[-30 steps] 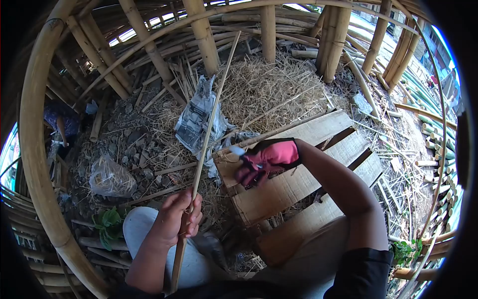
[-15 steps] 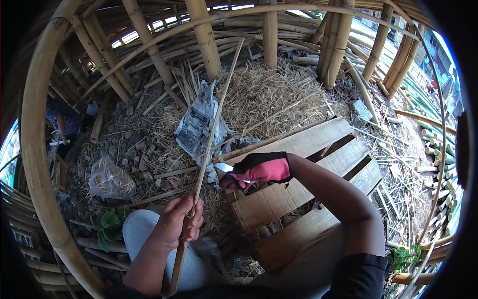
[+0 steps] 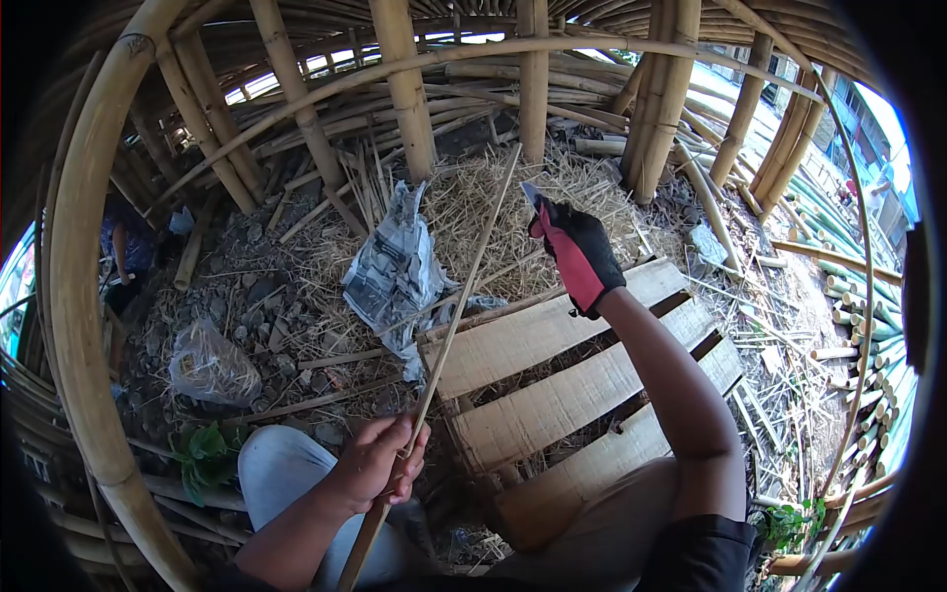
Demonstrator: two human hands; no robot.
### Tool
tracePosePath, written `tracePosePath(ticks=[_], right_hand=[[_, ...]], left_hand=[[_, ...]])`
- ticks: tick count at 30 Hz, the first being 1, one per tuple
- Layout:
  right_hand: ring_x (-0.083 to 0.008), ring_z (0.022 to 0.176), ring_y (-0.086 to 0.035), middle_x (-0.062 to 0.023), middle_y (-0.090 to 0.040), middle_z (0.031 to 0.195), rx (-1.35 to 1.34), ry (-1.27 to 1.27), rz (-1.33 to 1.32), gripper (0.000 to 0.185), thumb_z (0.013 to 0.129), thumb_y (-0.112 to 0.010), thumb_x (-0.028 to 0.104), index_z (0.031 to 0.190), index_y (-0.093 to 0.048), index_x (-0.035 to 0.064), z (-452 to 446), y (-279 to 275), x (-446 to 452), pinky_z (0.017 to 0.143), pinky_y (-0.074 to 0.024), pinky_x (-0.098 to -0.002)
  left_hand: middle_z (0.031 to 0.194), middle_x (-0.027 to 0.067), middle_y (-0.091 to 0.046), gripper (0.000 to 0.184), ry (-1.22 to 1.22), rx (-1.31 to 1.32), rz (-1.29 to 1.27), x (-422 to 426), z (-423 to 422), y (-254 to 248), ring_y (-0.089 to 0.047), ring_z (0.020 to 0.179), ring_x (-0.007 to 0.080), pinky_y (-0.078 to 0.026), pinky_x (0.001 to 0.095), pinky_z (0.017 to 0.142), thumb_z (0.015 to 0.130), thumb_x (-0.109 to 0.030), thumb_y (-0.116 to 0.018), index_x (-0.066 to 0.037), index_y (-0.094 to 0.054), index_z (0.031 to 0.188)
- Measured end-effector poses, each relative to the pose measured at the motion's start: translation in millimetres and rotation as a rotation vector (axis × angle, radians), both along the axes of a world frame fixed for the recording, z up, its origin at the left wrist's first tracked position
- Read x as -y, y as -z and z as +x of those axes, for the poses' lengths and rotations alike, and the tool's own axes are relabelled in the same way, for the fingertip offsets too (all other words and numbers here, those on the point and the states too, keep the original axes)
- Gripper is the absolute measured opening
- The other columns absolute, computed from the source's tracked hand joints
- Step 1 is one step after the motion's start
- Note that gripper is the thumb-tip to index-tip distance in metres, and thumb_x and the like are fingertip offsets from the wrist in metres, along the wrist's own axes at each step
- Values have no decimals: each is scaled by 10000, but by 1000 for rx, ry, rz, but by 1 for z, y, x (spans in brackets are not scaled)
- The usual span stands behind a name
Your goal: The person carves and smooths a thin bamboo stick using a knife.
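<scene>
A long, thin bamboo strip point(image 3: 462, 306) slants away from my lap, its far tip over the straw. My bare left hand point(image 3: 383, 462) is wrapped round its lower part. In a pink and black glove, my right hand point(image 3: 580, 252) is stretched forward, closed on a knife whose handle is mostly hidden. The knife's pale blade point(image 3: 531, 193) points away from me, a little to the right of the strip's tip; whether they touch I cannot tell. Below my right forearm is a low slatted wooden bench point(image 3: 538, 419).
Crumpled newspaper point(image 3: 393, 271) lies left of the strip. Wood shavings point(image 3: 473, 212) pile up ahead. A plastic bag point(image 3: 212, 365) rests on rubble at left. Bamboo posts point(image 3: 402, 89) and a curved pole point(image 3: 89, 296) surround the spot. Another person point(image 3: 123, 247) is at far left.
My right hand with the knife has moved forward and right, from beside the strip's middle to near its far end. The strip's far tip has swung right and lower in view.
</scene>
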State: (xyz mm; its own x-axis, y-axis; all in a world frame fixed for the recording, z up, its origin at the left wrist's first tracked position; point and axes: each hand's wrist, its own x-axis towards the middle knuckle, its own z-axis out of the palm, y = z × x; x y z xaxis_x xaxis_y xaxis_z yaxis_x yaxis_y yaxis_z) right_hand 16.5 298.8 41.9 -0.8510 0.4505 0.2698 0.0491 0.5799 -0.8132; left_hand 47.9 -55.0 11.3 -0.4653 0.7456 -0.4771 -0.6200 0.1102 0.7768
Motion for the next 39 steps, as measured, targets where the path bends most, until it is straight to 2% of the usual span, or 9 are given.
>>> tracePosePath(ticks=[6,13,17,21,28,29,31,33,39], right_hand=[[-283,679,-601,-159,-621,714,176,-88,-39,442,964,-477,404,840,-665,23,-4,11,8,676,-457,-377],[-419,945,-628,-212,-676,930,310,-250,375,534,985,-347,516,1006,-689,108,2,14,45,843,-486,-471],[-411,915,-637,-204,-680,938,217,-265,400,582,984,-330,554,1011,-691,98,-14,36,39,829,-487,-467],[-394,864,-653,-188,-684,845,323,44,362,607,982,-317,573,950,-693,97,-11,15,28,789,-492,-469],[-410,746,-612,-215,-632,733,357,-42,283,600,980,-352,541,840,-646,37,-6,15,26,711,-458,-471],[-406,709,-596,-208,-623,716,208,-106,353,615,976,-360,548,834,-639,19,-7,33,36,702,-452,-463],[-407,712,-595,-211,-621,713,197,-130,406,616,973,-369,551,832,-635,13,-10,41,33,708,-451,-458],[-417,775,-611,-229,-634,770,460,-49,203,607,972,-363,555,879,-651,29,-11,9,23,739,-460,-455],[-428,835,-617,-256,-623,804,307,-108,412,627,985,-319,559,890,-657,40,-10,31,30,758,-464,-476]], left_hand=[[619,-12,-392,361,79,-263,-145,-10,13,3,-373,427,41,-325,211,352,1064,-376,-325,-61,-453,944],[603,-25,-375,350,52,-298,-176,-14,16,-7,-358,413,37,-330,213,348,1066,-355,-322,-58,-448,929],[588,-26,-378,337,8,-300,-214,-12,13,-4,-358,396,39,-338,222,341,1064,-329,-335,-52,-458,916],[591,-22,-392,342,47,-329,-219,-14,14,-17,-361,396,40,-342,225,340,1063,-328,-341,-48,-462,908],[579,-17,-402,345,71,-363,-265,-10,12,-13,-377,373,45,-349,228,338,1064,-320,-336,-43,-463,901],[579,-17,-404,346,68,-346,-262,-10,12,-14,-378,370,46,-350,227,337,1064,-320,-335,-43,-464,901],[579,-17,-408,349,68,-351,-270,-8,11,-14,-380,369,45,-351,225,337,1063,-322,-335,-43,-467,901],[581,-18,-412,354,76,-398,-286,-5,9,-11,-381,372,43,-353,223,336,1063,-325,-336,-42,-471,900],[580,-24,-404,352,61,-380,-298,-3,9,-15,-376,386,38,-350,223,336,1062,-322,-341,-42,-475,896]])
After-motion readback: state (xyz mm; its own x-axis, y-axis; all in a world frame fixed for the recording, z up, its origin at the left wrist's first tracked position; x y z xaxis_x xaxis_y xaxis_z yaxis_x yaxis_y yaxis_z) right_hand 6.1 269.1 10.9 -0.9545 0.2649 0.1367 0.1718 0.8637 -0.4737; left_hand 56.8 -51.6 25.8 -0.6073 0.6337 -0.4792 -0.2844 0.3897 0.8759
